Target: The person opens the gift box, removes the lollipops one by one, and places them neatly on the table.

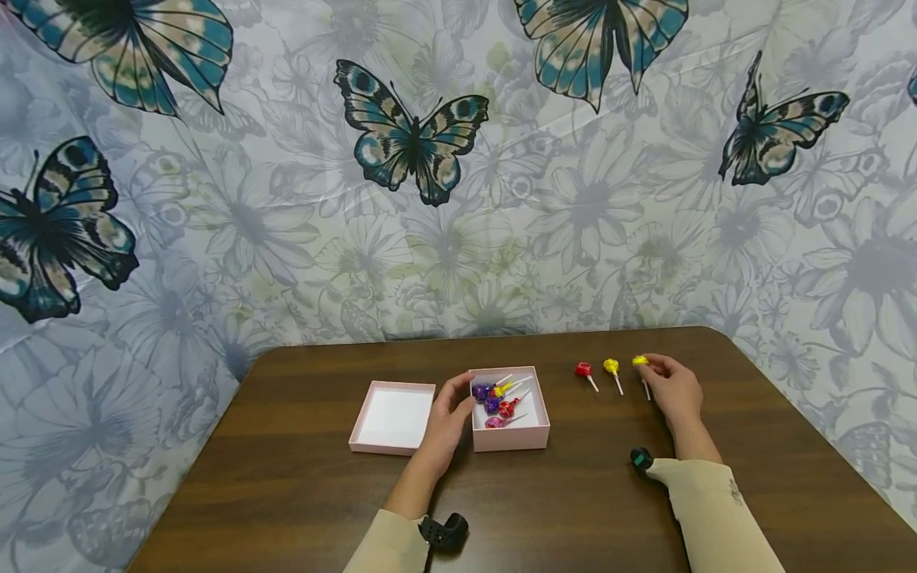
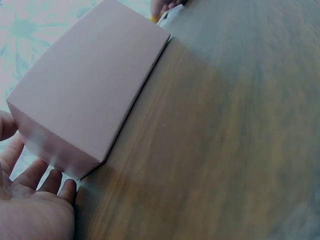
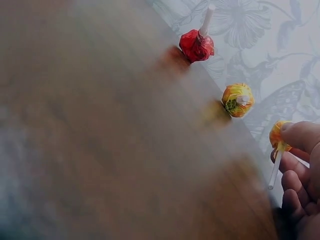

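Observation:
My left hand rests against the left side of an open pink box. In the left wrist view, its fingers are fairly straight and touch the box's end wall. Inside the box lie several lollipops in purple, red, pink and yellow wrappers. At the right, my right hand pinches a yellow lollipop by its wrapped head between thumb and fingers, with the white stick pointing down. Left of it, a second yellow lollipop and a red lollipop lie in a row.
The pink box lid, white inside, lies left of the box. All of it is on a brown wooden table with rounded far corners. Behind the table hangs a cloth printed with butterflies and flowers.

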Tool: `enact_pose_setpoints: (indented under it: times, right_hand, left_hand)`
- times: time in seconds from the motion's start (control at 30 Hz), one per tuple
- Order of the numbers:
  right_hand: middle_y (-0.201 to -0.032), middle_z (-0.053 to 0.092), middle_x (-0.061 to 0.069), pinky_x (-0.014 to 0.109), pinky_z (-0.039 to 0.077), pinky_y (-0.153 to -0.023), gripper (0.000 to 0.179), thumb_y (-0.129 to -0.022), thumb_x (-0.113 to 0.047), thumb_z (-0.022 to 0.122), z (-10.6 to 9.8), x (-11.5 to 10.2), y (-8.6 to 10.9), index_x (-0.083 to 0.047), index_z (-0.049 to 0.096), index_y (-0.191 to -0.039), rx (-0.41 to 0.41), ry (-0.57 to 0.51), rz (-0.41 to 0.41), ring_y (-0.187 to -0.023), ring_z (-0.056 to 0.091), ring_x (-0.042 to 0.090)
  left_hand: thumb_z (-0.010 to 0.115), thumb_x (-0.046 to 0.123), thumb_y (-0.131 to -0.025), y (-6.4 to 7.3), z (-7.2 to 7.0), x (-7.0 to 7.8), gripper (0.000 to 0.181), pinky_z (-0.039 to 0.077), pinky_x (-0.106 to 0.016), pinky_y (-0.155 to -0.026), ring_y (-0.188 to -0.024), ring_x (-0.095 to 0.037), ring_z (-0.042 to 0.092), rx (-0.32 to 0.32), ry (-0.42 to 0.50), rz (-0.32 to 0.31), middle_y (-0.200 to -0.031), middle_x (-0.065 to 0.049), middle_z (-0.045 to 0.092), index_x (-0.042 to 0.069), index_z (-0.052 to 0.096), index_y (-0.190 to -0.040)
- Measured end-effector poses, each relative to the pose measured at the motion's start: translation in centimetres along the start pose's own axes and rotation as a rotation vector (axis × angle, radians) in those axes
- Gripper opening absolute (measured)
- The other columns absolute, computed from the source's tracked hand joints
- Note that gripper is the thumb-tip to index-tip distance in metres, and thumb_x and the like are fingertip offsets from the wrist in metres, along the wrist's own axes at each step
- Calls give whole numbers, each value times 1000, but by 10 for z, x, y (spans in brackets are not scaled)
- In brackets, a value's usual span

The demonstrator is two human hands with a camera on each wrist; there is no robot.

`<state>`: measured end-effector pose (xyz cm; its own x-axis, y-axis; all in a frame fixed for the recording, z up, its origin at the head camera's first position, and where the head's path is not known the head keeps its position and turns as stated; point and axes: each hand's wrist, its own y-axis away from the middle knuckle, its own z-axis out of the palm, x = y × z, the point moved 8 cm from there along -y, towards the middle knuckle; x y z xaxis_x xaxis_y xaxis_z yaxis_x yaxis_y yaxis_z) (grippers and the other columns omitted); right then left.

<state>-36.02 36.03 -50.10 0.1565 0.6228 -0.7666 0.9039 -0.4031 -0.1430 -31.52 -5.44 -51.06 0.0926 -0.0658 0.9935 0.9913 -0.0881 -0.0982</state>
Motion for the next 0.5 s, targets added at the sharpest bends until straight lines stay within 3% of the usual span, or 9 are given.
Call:
enact_pose_setpoints:
  times: [0.2,0.4,0.5]
  right_hand:
    - [-115,68,15,37,40,-78,45,-97,-43,60,2,1,-4,-11,66,-129,-14,62,-10,-99,59,30]
    - [-116,69,17,47,42,-84,43,-97,-42,60,4,-2,-5,-11,67,-127,-24,119,-39,-105,61,36]
    - [-114,70,16,45,43,-79,42,-97,-41,60,4,-6,-4,-10,67,-126,-31,146,-50,-103,62,35]
  left_hand:
    - [51,8,-101,-1,0,0,42,26,-52,-123,-148,-32,35,-3,-8,0,-156,-11,42,10,49,-144]
    - [51,8,-101,0,-1,0,43,28,-52,-123,-146,-32,37,-3,-6,-1,-156,-11,42,10,49,-143]
    - [51,8,-101,0,-2,1,43,29,-52,-122,-146,-32,37,0,-5,1,-156,-12,43,10,50,-143]
